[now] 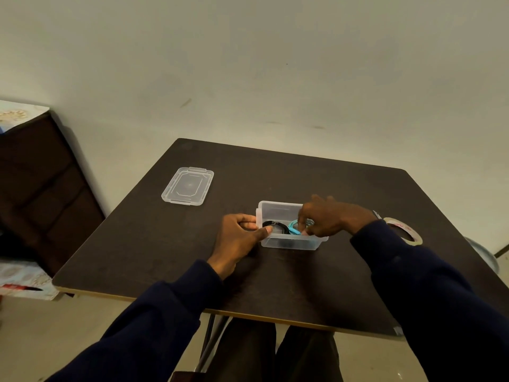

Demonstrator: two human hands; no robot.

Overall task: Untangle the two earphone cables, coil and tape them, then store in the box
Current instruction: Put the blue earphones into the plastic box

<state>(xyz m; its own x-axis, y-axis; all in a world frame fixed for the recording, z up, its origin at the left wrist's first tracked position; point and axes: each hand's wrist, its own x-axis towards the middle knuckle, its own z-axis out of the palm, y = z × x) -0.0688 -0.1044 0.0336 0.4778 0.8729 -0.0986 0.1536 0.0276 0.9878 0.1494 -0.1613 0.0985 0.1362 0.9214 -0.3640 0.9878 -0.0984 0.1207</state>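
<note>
Storing is judged in hand: the box (289, 244) is clamped by the left grip (237, 240), the blue cable (292, 226) pinched inside by the right grip (330, 218), release being called for next.

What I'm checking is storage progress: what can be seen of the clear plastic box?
The box is small, rectangular and made of clear plastic. It has a lipped rim and stands open-topped and upright near the middle of the dark table. A black coil lies in its left half, a blue coil in its right. The left hand grips its left end; the right hand reaches in from above, holding the blue coil. Its lid lies apart, far left.
</note>
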